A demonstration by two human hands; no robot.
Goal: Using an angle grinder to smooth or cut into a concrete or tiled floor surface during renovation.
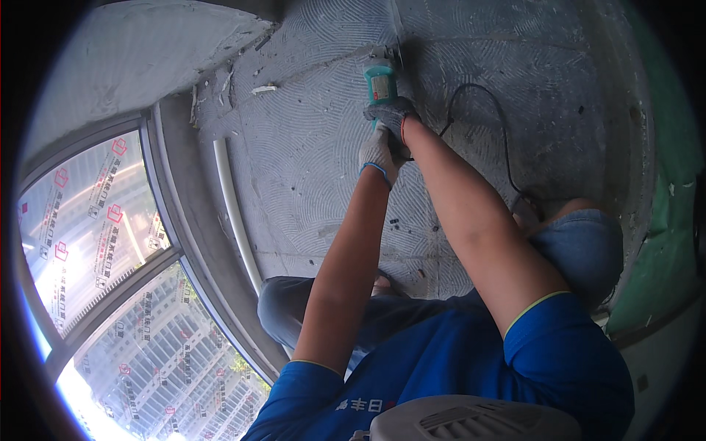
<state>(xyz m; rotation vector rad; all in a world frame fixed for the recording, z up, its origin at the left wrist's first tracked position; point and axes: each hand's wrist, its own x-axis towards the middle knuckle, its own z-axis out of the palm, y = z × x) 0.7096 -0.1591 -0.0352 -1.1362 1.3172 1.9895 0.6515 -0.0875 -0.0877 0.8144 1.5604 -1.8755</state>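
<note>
A teal angle grinder [380,87] with a greyish metal head rests at the far middle, its head against the grey, combed-pattern surface [316,140]. A thin line runs on from its head, away from me. My right hand [393,110], in a dark grey glove with a red cuff, is wrapped round the grinder's body. Behind it, my left hand [378,151], in a whitish glove with a blue cuff, grips the rear end. Both arms are stretched out. The blade or disc is too small to make out.
A black cord [504,125] loops to the right of my hands. On the left lie a white pipe [234,209] and a pale scrap [264,89], beside a film-covered window [95,206]. Small debris [394,222] dots the surface. Green sheeting [665,242] hangs at the right.
</note>
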